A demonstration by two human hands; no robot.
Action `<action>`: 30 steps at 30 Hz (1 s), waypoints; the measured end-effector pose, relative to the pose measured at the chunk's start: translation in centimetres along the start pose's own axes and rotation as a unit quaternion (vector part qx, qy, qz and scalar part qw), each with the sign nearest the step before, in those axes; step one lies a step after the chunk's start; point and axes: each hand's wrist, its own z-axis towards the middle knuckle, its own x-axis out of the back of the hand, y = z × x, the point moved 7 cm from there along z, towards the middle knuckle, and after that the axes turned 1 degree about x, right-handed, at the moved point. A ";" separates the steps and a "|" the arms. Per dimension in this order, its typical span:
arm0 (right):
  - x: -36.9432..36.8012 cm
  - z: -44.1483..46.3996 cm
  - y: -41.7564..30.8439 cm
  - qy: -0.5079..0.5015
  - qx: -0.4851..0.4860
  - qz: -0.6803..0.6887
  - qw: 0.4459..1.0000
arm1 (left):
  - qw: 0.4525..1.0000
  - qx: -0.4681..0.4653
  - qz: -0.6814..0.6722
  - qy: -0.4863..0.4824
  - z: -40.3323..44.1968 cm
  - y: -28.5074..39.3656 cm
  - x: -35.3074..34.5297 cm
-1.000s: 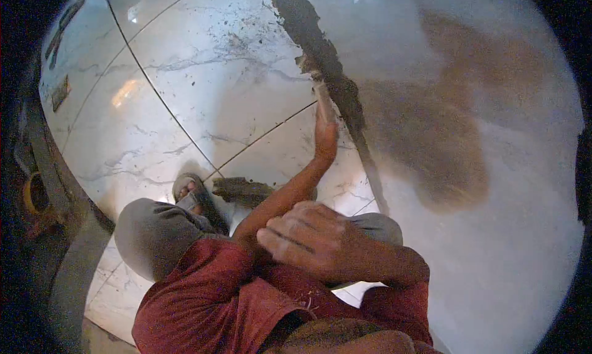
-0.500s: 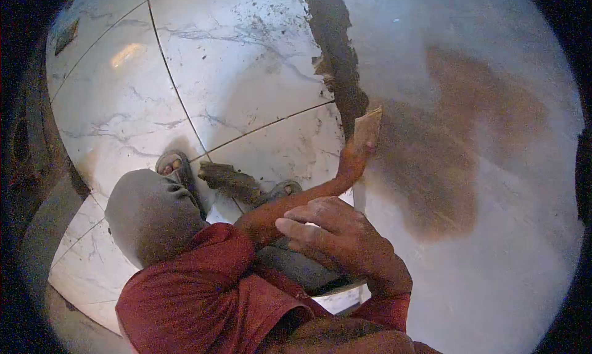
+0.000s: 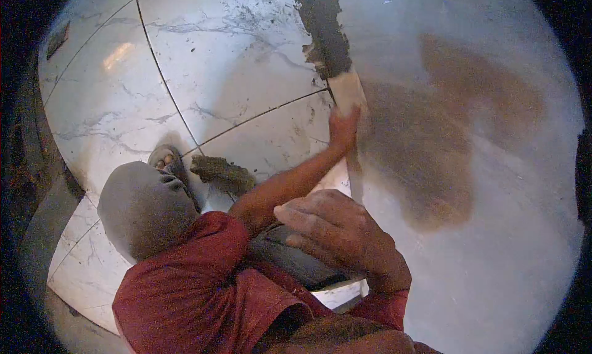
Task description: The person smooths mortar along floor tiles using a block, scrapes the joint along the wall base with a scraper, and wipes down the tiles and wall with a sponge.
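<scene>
My left hand (image 3: 344,129) reaches across to the gap in the floor, its fingers on the near end of a narrow pale tile strip (image 3: 347,90). The strip lies in line with the band of dark wet mortar (image 3: 325,30), close to its near edge; the underside is hidden. My right hand (image 3: 330,227) hovers in front of my body, fingers loosely bent and dusted white, with nothing visible in it. Near my foot (image 3: 166,161) lies a mortar-caked block (image 3: 222,174), its kind unclear.
White marbled tiles (image 3: 246,119) with dark joints cover the floor on the left, with mortar crumbs scattered near the band. On the right is a smooth greyish surface (image 3: 425,286) with a brown damp or dusty patch (image 3: 425,163). My bent knee (image 3: 145,209) stands at the left.
My left hand has moved slightly away from me and left, and the tile strip has gone from tilted to lying flatter in the gap. My right hand stays nearly in place.
</scene>
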 end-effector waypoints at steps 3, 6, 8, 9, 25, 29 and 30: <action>-0.5 -0.8 -0.4 -0.008 0.032 0.002 0.999 | 0.998 0.059 0.025 0.004 0.8 0.1 0.3; -0.2 -0.5 -0.4 -0.007 0.021 -0.006 1.000 | 0.997 0.006 0.074 -0.032 -2.0 -4.9 -0.9; 0.3 0.0 -0.2 0.010 0.007 0.003 1.000 | 0.996 -0.058 0.068 -0.028 -4.6 -3.4 -1.0; 0.2 -0.2 0.0 0.009 0.003 0.004 1.000 | 0.993 -0.001 0.108 -0.044 -3.2 -4.3 -1.1; 0.0 -1.1 -0.1 -0.007 0.000 -0.018 1.000 | 0.990 0.085 -0.089 -0.073 3.1 -4.2 0.5; 0.4 -0.9 -0.5 0.005 0.010 -0.017 1.000 | 0.995 -0.021 0.034 -0.089 -0.8 -4.6 -0.3; 0.4 -0.6 -0.6 0.003 0.013 -0.020 1.000 | 0.997 0.007 -0.049 -0.055 -2.3 -4.7 -0.6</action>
